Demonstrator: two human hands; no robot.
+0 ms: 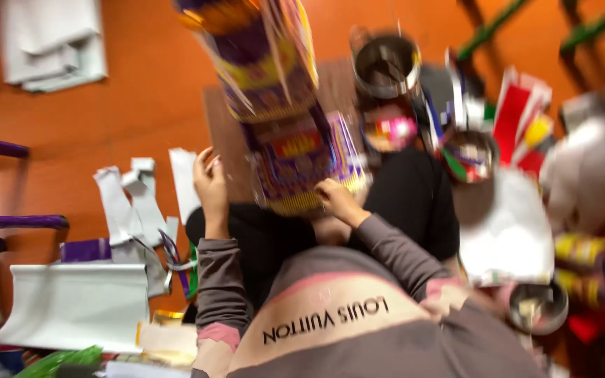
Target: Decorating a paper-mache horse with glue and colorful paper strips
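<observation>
Two hands work at a purple-and-yellow patterned paper piece (302, 161), seen from above and much blurred by camera motion. Left hand (209, 183) is raised at the piece's left edge, fingers upright and loosely curled; whether it touches or grips the paper I cannot tell. Right hand (336, 199) sits at the piece's lower edge, fingers bent down onto it near the yellow fringe, appearing to pinch or press it. The piece lies between the two hands and just beyond them, over the black-clad lap (400, 203). Both sleeves are grey-brown with pink cuffs.

A second, larger patterned piece (257, 59) in the same purple and yellow hangs or stands above the first, its lower end meeting it; the join is too blurred to read.

Surroundings: orange floor (141, 91). White paper strips (134, 199) lie scattered just left of the left hand. A large white sheet (71, 304), curled at its top edge, lies lower left. Folded white sheets (50, 42) at upper left, well apart. A metal bowl (385, 64) sits beyond the piece, upper centre. A second bowl with coloured scraps (469, 155) is right of it. Red and yellow card pieces (523, 119) stand further right. A white sheet (505, 227) lies right of the lap, and a small metal bowl (537, 306) below it.
</observation>
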